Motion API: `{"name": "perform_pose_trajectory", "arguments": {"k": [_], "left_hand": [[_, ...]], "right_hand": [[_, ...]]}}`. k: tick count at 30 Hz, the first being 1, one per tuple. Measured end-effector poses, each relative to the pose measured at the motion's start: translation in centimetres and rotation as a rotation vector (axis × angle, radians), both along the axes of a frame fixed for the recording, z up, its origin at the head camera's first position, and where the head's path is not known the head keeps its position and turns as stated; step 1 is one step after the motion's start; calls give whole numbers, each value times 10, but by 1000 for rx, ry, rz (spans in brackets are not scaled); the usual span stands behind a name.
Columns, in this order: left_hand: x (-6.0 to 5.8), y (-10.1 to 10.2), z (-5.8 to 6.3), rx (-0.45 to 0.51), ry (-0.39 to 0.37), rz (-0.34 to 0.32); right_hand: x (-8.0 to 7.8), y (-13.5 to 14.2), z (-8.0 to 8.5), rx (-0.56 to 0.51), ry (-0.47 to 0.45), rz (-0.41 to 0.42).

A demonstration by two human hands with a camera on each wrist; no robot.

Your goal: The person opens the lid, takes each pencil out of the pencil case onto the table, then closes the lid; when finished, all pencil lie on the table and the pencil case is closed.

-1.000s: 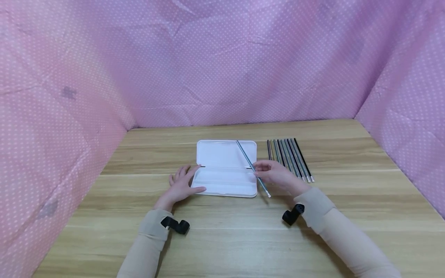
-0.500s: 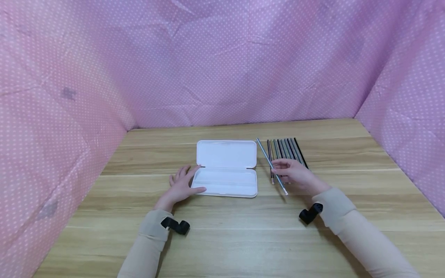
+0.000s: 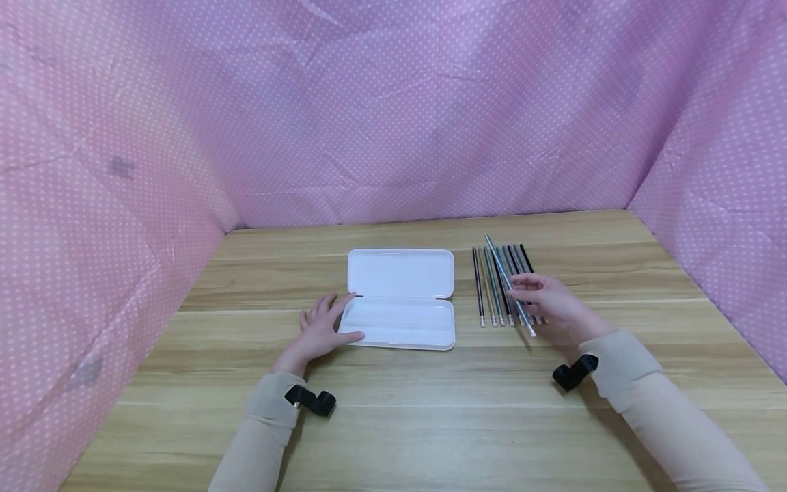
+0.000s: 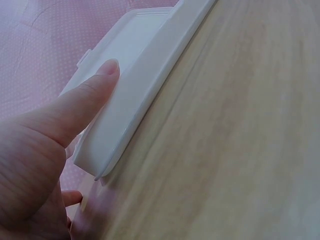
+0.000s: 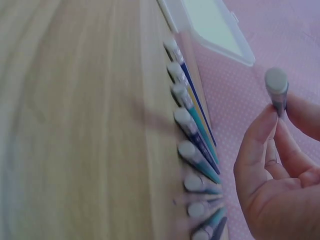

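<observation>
My right hand (image 3: 553, 307) pinches a blue-grey pencil (image 3: 501, 266) by its lower part, white eraser end toward me, above the row of pencils. In the right wrist view the eraser end (image 5: 276, 80) of that pencil points at the camera between thumb and fingers. An opened white pencil case (image 3: 399, 326) lies flat on the table, its lid (image 3: 401, 273) folded back. My left hand (image 3: 321, 333) rests at the case's left end, index finger by the hinge and straight thumb on the near corner. In the left wrist view, that thumb (image 4: 95, 92) lies over the case's rim.
Several pencils (image 3: 479, 287) lie side by side to the right of the case, erasers toward me, in dark, gold, teal and grey. They rest on a wood-grain table (image 3: 406, 417). Pink dotted cloth (image 3: 393, 123) hangs behind and at both sides.
My right hand has carried the pencil rightward, from over the case's right end to over the row of pencils. The left hand and the case have stayed put.
</observation>
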State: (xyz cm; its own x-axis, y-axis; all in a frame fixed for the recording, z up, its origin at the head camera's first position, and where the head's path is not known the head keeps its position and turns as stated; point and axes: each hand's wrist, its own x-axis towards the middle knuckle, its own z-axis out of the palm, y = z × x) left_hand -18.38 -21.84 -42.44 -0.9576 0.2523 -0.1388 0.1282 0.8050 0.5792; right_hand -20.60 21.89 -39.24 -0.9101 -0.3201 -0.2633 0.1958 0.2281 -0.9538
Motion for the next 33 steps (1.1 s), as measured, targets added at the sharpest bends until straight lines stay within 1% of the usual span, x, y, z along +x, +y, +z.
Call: {"name": "perform_pose_trajectory", "arguments": {"k": [8, 11, 12, 14, 17, 22, 25, 30, 33], "left_hand": [[-1, 0, 0, -1, 2, 0], [-1, 0, 0, -8, 4, 2], [-1, 0, 0, -10, 4, 2], [-1, 0, 0, -12, 6, 1], [-1, 0, 0, -11, 9, -2], [0, 0, 1, 2, 11, -8], [1, 1, 2, 7, 10, -7], [1, 1, 2, 8, 12, -3], [1, 0, 2, 10, 12, -3]], "right_hand": [[-8, 23, 7, -36, 16, -39], [-15, 32, 9, -27, 10, -54], [-17, 34, 9, -47, -3, -62], [-20, 39, 9, -49, -16, -72], [-25, 45, 9, -3, -10, -87], [-31, 52, 8, 107, 3, -80], [-34, 54, 7, 134, -1, -78], [-36, 56, 7, 215, 15, -78], [-37, 57, 5, 228, 17, -78]]}}
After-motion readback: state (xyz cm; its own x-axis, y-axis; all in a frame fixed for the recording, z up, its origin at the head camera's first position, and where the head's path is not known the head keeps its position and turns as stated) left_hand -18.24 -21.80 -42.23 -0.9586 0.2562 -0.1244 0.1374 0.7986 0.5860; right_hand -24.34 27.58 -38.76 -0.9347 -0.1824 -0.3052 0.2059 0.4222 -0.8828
